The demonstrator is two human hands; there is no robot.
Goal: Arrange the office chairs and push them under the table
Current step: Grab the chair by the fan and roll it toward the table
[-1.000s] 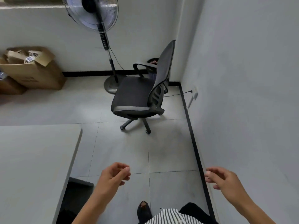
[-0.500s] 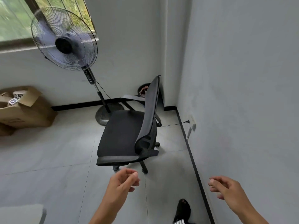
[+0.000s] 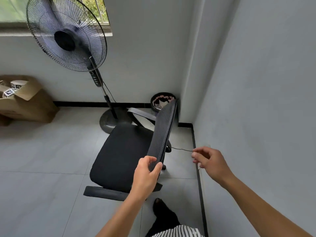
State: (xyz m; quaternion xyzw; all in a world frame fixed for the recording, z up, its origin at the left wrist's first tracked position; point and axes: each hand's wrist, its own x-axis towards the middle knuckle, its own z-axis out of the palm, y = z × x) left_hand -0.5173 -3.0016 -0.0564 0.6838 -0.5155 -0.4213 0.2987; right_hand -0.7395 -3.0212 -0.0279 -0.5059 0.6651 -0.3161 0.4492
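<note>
1. Centrally placed: black office chair with mesh backrest and padded fabric seat [image 3: 119,158], standing on the pale grey tiled floor [image 3: 42,159] in the room's corner. Backrest seen edge-on, tilted; seat faces left; one grey-topped armrest shows at the near side, another at the far side.
2. Left hand [image 3: 145,175]: fingers and thumb clamped on the near edge of the backrest, thumb on the right face.
3. Right hand [image 3: 210,161]: apart from the chair, over the floor beside the grey wall [image 3: 265,117]; fingers loosely curled, holding nothing.
4. Edges: black skirting strip runs along the wall just right of the chair; round base of the black pedestal fan [image 3: 66,40] sits just behind the seat; small dark round bin [image 3: 161,101] in the corner behind the backrest.
5. Open room: bare tiles stretch left of the chair toward the open brown cardboard box [image 3: 29,103], well apart.
6. Foreground: person's dark-socked foot [image 3: 162,211] just below the chair.
</note>
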